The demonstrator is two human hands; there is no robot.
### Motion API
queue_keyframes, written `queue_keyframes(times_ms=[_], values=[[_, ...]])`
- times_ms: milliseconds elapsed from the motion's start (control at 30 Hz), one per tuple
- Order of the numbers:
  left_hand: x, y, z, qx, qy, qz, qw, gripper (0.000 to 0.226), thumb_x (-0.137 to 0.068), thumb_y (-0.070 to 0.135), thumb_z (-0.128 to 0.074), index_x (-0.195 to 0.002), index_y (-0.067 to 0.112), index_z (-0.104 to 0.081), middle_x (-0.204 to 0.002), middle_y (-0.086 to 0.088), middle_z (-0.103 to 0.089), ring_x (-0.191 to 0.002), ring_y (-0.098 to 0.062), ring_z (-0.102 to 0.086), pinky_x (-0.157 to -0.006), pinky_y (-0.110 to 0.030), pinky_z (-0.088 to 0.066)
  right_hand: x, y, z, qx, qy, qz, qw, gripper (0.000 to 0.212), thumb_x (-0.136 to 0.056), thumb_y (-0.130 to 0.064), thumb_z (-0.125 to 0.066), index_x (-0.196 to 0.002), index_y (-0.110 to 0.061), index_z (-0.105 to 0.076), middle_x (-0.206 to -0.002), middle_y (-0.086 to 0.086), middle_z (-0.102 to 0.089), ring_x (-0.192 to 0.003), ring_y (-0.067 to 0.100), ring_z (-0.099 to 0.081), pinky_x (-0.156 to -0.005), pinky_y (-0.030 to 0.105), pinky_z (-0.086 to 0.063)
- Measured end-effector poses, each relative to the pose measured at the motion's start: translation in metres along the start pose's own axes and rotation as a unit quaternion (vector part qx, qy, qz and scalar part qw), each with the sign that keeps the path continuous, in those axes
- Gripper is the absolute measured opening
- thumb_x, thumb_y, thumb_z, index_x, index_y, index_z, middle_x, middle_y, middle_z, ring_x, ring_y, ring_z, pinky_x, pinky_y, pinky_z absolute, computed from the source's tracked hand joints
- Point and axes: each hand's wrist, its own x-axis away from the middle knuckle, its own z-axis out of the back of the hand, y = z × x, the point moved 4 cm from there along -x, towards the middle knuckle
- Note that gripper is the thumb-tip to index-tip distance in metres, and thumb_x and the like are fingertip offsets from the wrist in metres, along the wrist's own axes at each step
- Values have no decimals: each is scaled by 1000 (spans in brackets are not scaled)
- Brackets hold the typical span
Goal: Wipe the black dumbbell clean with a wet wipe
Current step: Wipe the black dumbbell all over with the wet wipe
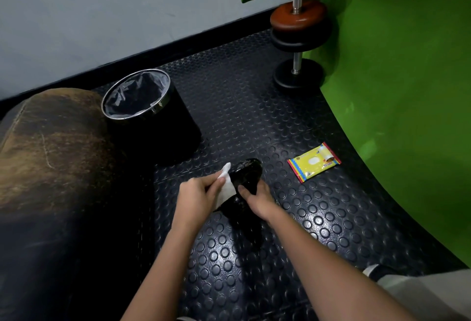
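The black dumbbell (248, 171) is held just above the studded rubber floor in the middle of the view, its far head glossy and tilted up. My right hand (256, 199) grips it at the handle, thumb on top. A white wet wipe (226, 185) is pressed against the left side of the far head, with one corner sticking up. My left hand (197, 194) holds that wipe, fingers curled round it. The near end of the dumbbell is dark and partly hidden under my hands.
A black bin (150, 116) with a clear liner stands to the left behind my hands. A yellow wipe packet (314, 162) lies on the floor to the right. A worn padded bench (48, 152) fills the left. Another dumbbell (298, 40) leans by the green wall (407, 91).
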Motion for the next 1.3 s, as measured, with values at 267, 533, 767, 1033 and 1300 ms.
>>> queue_keyframes(times_ms=[267, 533, 767, 1033, 1300], values=[[1, 11, -8, -38, 12, -21, 999, 26, -96, 35, -61, -120, 40, -69, -63, 6, -69, -60, -3, -63, -60, -22, -50, -2, 1, -1, 8, -5, -1, 1000, 80, -94, -50, -58, -157, -18, -22, -163, 3, -17, -148, 27, -26, -120, 37, -25], [3, -5, 2, 36, 11, 28, 999, 23, -94, 39, -63, -114, 33, -73, -70, 14, -71, -74, 3, -67, -62, -13, -51, -1, 4, -2, -26, -7, -6, 1000, 78, -92, -51, -60, -155, -21, -25, -160, 0, -21, -145, 26, -32, -119, 41, -29], [3, 9, -5, -27, 7, -22, 999, 29, -97, 35, -59, -125, 42, -65, -60, 7, -66, -60, -5, -62, -54, -12, -44, -3, 3, -2, -12, -5, -8, 1000, 80, -93, -50, -60, -157, -20, -22, -163, 1, -17, -146, 27, -30, -119, 40, -28], [1, -2, 1, 19, -2, 15, 1000, 22, -94, 38, -64, -115, 39, -71, -74, 8, -74, -73, -3, -68, -62, -16, -51, -3, 5, -2, -27, -4, -6, 1000, 80, -92, -51, -60, -157, -21, -22, -162, 0, -17, -146, 27, -30, -119, 40, -28], [-3, -13, 0, -1, -1, 61, 998, 31, -98, 39, -56, -80, 23, -75, -61, 1, -67, -64, -9, -63, -54, -22, -45, -2, 4, -3, -20, -8, -4, 1000, 80, -93, -52, -58, -157, -22, -21, -163, -1, -16, -147, 27, -28, -120, 41, -26]])
